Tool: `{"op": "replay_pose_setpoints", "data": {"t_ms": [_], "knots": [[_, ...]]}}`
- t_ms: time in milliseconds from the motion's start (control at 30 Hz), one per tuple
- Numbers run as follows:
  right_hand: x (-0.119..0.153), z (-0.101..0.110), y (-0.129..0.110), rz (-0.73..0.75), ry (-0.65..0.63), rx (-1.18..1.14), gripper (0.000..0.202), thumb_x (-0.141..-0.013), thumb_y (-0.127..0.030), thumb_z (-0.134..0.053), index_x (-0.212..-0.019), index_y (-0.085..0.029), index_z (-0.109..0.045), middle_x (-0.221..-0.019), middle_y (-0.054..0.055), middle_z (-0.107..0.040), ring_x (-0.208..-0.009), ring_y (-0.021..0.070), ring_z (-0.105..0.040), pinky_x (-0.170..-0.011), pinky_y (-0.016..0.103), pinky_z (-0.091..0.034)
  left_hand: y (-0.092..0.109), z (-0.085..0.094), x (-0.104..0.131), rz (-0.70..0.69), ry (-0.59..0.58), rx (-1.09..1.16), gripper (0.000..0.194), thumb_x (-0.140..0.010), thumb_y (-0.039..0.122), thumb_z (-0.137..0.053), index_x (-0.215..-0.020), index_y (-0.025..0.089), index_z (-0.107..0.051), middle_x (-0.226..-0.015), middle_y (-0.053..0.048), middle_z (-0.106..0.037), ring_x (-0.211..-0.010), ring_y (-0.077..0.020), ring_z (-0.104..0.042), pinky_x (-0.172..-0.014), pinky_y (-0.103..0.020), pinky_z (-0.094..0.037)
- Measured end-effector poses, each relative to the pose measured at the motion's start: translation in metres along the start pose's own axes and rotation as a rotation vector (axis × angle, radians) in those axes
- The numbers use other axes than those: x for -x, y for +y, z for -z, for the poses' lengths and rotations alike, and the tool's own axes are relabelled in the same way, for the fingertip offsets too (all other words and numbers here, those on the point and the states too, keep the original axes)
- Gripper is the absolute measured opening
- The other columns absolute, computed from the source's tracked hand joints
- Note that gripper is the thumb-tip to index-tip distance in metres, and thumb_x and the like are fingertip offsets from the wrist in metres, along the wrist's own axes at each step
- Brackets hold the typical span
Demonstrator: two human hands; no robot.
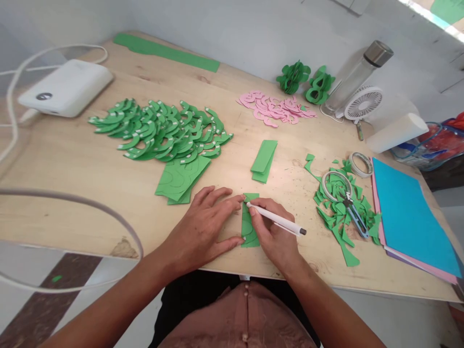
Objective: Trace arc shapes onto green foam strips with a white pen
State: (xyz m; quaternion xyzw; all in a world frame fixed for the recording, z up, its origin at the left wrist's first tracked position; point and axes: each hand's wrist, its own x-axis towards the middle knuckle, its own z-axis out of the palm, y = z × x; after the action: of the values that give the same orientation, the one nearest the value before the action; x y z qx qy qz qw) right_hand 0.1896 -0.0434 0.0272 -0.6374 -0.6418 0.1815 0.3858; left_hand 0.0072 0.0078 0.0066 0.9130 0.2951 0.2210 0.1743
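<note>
A white pen (277, 220) is gripped in my right hand (277, 241), its tip on a narrow green paper strip (249, 234) near the table's front edge. Curved pencil-like lines show on that strip. My left hand (203, 227) lies with fingers spread, fingertips and thumb pressing the strip's left side. Just beyond the strip is a folded green paper (264, 159). To the left, green sheets with drawn curves (181, 179) lie partly under a heap of cut green pieces (163, 130) bearing small white tabs.
Green scraps (339, 208) lie right with scissors (355, 217) and a tape roll (360, 164). Coloured sheets (413, 208) sit beyond. Pink cutouts (275, 107), a bottle (353, 79) and a small fan (363, 103) stand at the back. A white power bank (68, 87) and cable occupy the left.
</note>
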Motion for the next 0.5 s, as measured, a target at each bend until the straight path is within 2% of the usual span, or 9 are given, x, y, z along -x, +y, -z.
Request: {"op": "replay_pose_setpoints", "data": {"t_ms": [500], "knots": [[0.0056,0.0021,0.0009,-0.001,0.005,-0.007,0.016,-0.094,-0.025,-0.051,-0.092,-0.022,-0.067,-0.085,0.004,-0.074,-0.076,0.0173,-0.068,-0.073,0.032,-0.052,0.0020,0.0008,-0.0011,-0.014,0.007,-0.019,0.058,-0.086,0.034,-0.066,-0.135,0.016,-0.043,-0.128,-0.013,-0.061,-0.128,-0.0326,-0.047,-0.111,-0.053,-0.031]]}}
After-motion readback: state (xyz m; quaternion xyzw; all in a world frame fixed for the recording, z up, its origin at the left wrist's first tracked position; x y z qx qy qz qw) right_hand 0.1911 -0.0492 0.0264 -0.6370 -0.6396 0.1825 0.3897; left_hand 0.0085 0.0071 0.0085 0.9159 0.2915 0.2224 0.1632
